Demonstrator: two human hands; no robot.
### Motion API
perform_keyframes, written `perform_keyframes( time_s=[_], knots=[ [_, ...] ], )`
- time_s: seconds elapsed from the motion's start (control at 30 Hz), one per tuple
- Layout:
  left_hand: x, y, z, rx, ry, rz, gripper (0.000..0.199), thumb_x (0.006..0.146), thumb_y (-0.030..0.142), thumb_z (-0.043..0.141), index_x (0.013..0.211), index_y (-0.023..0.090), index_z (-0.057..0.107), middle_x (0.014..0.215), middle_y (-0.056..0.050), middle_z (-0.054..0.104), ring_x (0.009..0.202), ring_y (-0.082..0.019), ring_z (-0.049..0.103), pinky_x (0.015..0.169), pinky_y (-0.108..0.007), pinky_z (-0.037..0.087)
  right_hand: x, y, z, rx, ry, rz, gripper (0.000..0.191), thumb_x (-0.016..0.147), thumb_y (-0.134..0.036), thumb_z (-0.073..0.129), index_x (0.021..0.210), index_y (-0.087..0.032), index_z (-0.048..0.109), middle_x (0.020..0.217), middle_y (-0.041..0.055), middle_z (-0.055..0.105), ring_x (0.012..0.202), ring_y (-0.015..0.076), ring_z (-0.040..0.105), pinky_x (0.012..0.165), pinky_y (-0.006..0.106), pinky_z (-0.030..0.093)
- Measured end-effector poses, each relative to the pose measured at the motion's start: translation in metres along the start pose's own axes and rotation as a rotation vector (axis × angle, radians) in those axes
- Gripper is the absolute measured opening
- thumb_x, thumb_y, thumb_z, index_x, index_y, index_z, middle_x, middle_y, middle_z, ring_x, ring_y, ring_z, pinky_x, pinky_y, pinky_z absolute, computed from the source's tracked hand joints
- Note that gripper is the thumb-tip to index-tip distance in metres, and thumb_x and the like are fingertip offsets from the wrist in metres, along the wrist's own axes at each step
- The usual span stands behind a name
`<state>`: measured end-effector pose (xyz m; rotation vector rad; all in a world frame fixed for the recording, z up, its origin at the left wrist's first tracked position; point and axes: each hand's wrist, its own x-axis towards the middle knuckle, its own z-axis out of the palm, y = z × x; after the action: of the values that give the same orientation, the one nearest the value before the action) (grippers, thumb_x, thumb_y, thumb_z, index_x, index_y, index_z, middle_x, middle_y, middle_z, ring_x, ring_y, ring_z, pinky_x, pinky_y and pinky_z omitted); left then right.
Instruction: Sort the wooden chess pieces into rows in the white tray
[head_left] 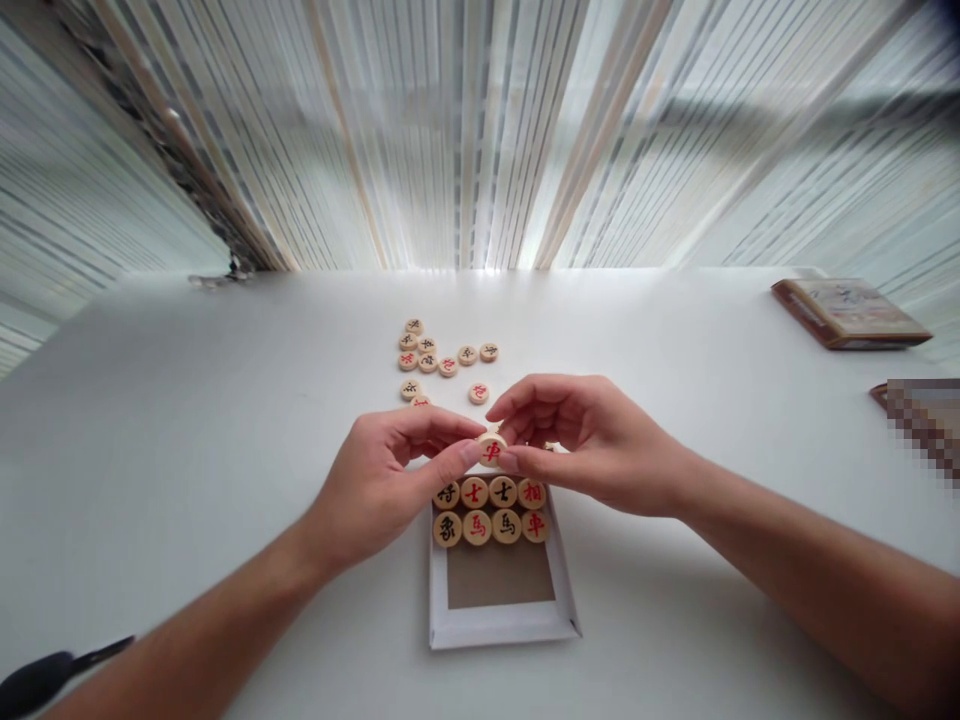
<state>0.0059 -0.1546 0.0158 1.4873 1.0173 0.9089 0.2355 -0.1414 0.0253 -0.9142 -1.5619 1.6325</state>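
A round wooden xiangqi piece (pixel 492 450) with a red character is held up over the far end of a white open box (pixel 504 637). My left hand (pixel 397 470) pinches it at its left edge between thumb and index finger. At its right edge, the thumb of my right hand (pixel 592 450) touches the same piece, with its other fingers curled behind and the index finger raised above. Below, two rows of xiangqi pieces (pixel 477 527), red and black, lie face up in the box. Its nearer part shows a brown bottom (pixel 501 578).
Loose xiangqi pieces (pixel 427 362) lie scattered on the white table (pixel 225 420) beyond my hands; some are partly hidden. A flat brown box (pixel 855 312) sits at the far right, with a blurred-out object nearby. A dark object (pixel 45 680) is at the lower left. Striped curtains hang behind.
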Motion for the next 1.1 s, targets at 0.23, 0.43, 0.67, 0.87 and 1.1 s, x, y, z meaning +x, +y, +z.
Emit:
perform_keyframes(
  time_s=[0.23, 0.43, 0.67, 0.87, 1.1],
  knots=[
    [-0.001, 0.003, 0.001, -0.051, -0.032, -0.018, 0.014, 0.092, 0.03, 0.082, 0.101, 0.019, 0.086, 0.093, -0.006, 0.085, 0.088, -0.02, 0.081, 0.081, -0.028, 0.067, -0.001, -0.003, 0.002, 0.049, 0.016, 0.093, 0.033, 0.071, -0.037, 0.099, 0.09, -0.017, 0.081, 0.08, 0.0056, 0.078, 0.073, 0.0186, 0.071, 0.062, 0.027, 0.058],
    [-0.001, 0.003, 0.002, -0.088, -0.03, -0.025, 0.013, 0.088, 0.026, 0.085, 0.099, 0.019, 0.085, 0.089, -0.005, 0.084, 0.086, -0.019, 0.08, 0.078, -0.025, 0.066, -0.001, -0.001, 0.002, 0.097, 0.021, 0.12, 0.033, 0.07, -0.037, 0.1, 0.092, -0.018, 0.084, 0.082, 0.007, 0.08, 0.071, 0.0184, 0.072, 0.056, 0.026, 0.056],
    [-0.006, 0.003, 0.007, -0.047, 0.022, 0.039, 0.008, 0.089, 0.022, 0.084, 0.097, 0.022, 0.086, 0.085, -0.002, 0.084, 0.079, -0.015, 0.079, 0.073, -0.02, 0.065, -0.003, -0.001, 0.005, 0.069, 0.034, 0.103, 0.026, 0.071, -0.031, 0.1, 0.087, -0.018, 0.085, 0.07, 0.0046, 0.078, 0.061, 0.0147, 0.068, 0.052, 0.022, 0.051],
    [-0.009, 0.005, 0.013, -0.027, 0.099, 0.051, 0.01, 0.084, 0.022, 0.088, 0.094, 0.024, 0.088, 0.091, -0.003, 0.086, 0.08, -0.02, 0.082, 0.072, -0.025, 0.069, -0.003, -0.001, 0.011, 0.062, 0.084, -0.003, 0.022, 0.074, -0.033, 0.098, 0.087, -0.019, 0.087, 0.072, 0.0048, 0.08, 0.064, 0.0163, 0.071, 0.056, 0.025, 0.056],
    [-0.008, 0.009, 0.013, -0.014, 0.106, 0.031, 0.01, 0.087, 0.027, 0.085, 0.095, 0.022, 0.089, 0.092, -0.006, 0.087, 0.081, -0.024, 0.083, 0.072, -0.031, 0.072, -0.004, -0.002, 0.016, 0.108, 0.15, -0.021, 0.022, 0.07, -0.034, 0.1, 0.082, -0.021, 0.087, 0.072, 0.0039, 0.078, 0.066, 0.0178, 0.073, 0.061, 0.028, 0.062]
  ],
)
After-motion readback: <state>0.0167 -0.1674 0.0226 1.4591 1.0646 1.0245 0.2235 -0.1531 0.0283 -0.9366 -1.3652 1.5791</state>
